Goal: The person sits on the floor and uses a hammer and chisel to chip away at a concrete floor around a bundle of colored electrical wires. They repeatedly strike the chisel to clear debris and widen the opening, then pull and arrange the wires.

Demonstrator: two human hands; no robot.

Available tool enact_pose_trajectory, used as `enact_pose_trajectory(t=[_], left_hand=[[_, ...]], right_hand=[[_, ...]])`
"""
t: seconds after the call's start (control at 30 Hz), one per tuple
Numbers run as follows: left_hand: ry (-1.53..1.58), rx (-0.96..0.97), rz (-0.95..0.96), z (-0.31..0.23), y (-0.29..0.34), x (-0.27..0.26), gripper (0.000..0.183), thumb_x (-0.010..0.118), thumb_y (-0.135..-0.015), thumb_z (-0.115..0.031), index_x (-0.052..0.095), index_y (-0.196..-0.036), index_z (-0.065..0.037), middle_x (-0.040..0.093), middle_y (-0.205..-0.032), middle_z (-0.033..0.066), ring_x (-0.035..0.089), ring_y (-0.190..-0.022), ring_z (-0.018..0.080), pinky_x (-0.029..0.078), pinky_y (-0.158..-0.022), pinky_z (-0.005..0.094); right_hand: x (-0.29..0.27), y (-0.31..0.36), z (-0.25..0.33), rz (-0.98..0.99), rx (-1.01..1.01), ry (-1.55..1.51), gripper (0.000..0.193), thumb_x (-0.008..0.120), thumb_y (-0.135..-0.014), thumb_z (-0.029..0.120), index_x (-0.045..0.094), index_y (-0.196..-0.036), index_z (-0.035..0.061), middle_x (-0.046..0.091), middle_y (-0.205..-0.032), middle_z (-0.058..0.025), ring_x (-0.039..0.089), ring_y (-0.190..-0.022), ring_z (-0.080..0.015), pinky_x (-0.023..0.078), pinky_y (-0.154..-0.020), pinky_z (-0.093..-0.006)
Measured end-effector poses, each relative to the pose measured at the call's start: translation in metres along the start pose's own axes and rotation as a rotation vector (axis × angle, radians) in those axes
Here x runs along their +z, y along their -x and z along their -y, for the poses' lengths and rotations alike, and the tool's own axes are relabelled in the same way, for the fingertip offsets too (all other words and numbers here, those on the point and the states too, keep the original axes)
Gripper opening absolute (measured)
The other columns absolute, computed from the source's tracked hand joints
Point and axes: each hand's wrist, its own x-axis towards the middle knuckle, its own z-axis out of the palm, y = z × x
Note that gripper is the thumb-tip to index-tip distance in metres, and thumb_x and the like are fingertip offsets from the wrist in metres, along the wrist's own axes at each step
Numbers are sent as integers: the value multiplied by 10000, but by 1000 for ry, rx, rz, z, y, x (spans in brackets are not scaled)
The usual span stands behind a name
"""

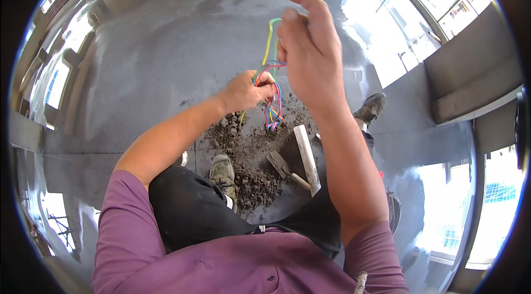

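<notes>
A bundle of thin coloured electrical wires (271,111) hangs in red, blue, green and yellow strands over the rubble. My left hand (249,89) is closed around its upper part. Higher and to the right, my right hand (312,45) is raised, with index finger and thumb apart and the other fingers curled. A yellow-green wire (269,39) loops up from the left hand to those curled fingers, and a few red and blue strands run toward the same hand. The back of the right hand hides where the strands end.
Below the hands, broken mortar and dirt (257,183) are heaped on the grey concrete floor (149,73). A white pipe (307,158) and a flat broken piece (278,164) lie beside my shoe (223,175). A low concrete ledge (470,100) stands at the right.
</notes>
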Motion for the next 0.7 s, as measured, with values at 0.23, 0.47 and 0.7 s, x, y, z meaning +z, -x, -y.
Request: enact_pose_trajectory(t=[0.23,0.47,0.7], left_hand=[[-153,727,-322,7,-17,21,117,666,-927,-135,662,-948,-20,689,-828,46,610,-710,103,489,-607,271],[207,-26,-251,20,-12,-12,135,684,-924,-159,661,-962,-31,689,-828,30,578,-624,75,429,-479,225],[82,-122,-282,27,-12,-15,292,705,-937,-335,626,-826,-76,650,-701,1,523,-535,58,395,-438,217]], right_hand=[[44,-13,23,363,-167,255,383,578,-978,236,480,-1250,-14,653,-798,-192,632,-812,-383,500,-750,-488],[-39,-25,-51,207,-225,265,481,565,-988,339,463,-1330,17,620,-1186,-170,624,-1037,-290,482,-945,-385],[-54,121,-135,352,648,137,453,657,-963,273,589,-1292,-30,674,-1181,-152,630,-1089,-207,488,-980,-356]])
